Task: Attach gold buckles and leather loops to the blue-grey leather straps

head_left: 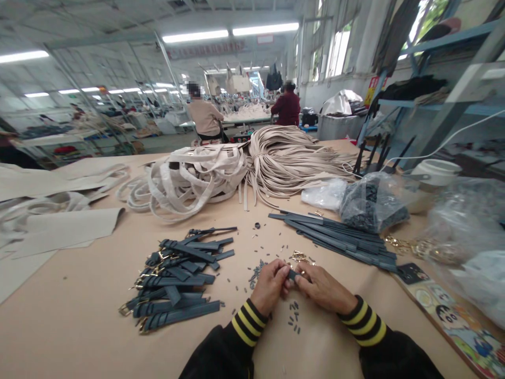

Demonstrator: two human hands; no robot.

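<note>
Between my hands is a short dark blue strap [292,275], its ends hidden by my fingers. My left hand [269,284] pinches one side of it, and my right hand [324,288] grips the other. Just behind my fingers lie gold buckles [300,256]. Small dark grey pieces [257,273] are heaped beside my left hand, and several more [294,318] are scattered nearer to me. To the left is a pile of dark blue straps with gold buckles [177,284].
Long flat dark blue strips [335,239] lie at the right, beside a plastic bag of dark pieces [373,202]. Farther back are bundles of beige straps [288,163] and looped beige bands [189,179]. A picture-covered board [450,316] lies at right. Two people sit beyond the table.
</note>
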